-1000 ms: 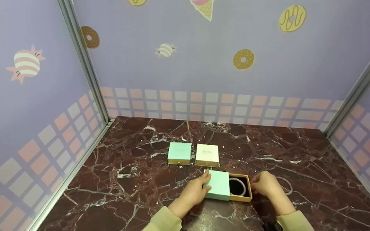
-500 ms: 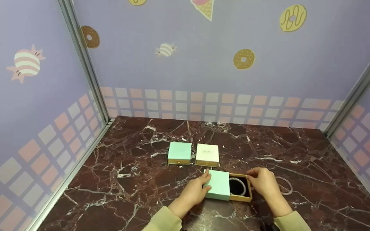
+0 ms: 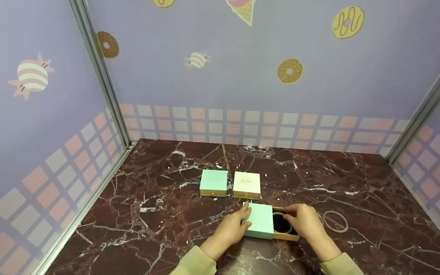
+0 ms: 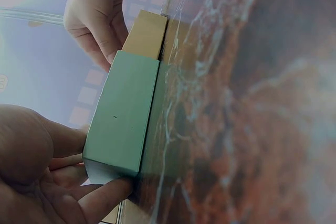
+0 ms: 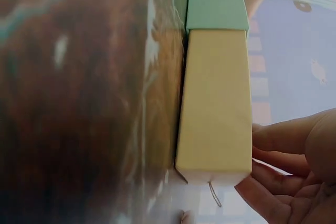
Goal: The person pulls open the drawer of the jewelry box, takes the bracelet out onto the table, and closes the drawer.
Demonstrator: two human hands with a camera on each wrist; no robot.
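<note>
A mint-green sliding gift box [image 3: 258, 219] lies on the table with its gold drawer [image 3: 285, 236] pulled partway out to the right. Inside the drawer, a pale round bangle [image 3: 289, 229] rests on black lining, partly covered by fingers. My left hand [image 3: 229, 229] grips the left end of the green sleeve, its fingers about that end in the left wrist view. My right hand [image 3: 307, 221] is over the drawer's right part, thumb and forefinger bent beside the bangle. Whether they pinch it is hidden. Another pale bangle [image 3: 335, 231] lies on the table to the right, by the right wrist.
Behind the work stand a second mint-green box [image 3: 213, 180] and a cream box [image 3: 246, 182], side by side, both with gold drawer fronts pushed in. The dark red marbled table [image 3: 159, 229] is bounded by lilac walls [image 3: 220, 84] printed with sweets.
My right hand has moved left, from beside the drawer's right end to over the drawer and bangle. My left hand and the boxes have stayed put.
</note>
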